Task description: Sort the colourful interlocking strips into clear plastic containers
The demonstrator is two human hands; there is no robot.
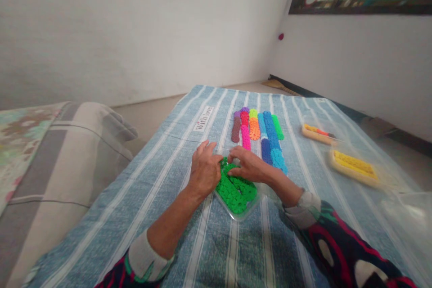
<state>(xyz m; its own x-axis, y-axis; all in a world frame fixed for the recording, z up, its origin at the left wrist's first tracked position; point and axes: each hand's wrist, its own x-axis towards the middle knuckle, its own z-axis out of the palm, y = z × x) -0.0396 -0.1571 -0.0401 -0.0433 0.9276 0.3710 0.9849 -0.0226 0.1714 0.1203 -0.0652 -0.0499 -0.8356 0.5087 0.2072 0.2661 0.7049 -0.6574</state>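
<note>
A clear plastic box sits on the striped cloth in front of me, filled with green flat plastic pieces that have bumpy, notched edges. At its left far side is my left hand, thumb and forefinger closed near a small green piece at the box's far end while the other fingers stretch forward. My right hand reaches over from the right, thumb and forefinger apart in a curve above the green pieces. Its fingertips touch the pieces near the far end. Part of the box is hidden beneath both hands.
Beyond the box, rows of coloured pieces lie stacked on the striped cloth. To the right are a box of yellow pieces, a box with orange and dark pieces and a blurred clear container. A draped grey-striped cover stands left.
</note>
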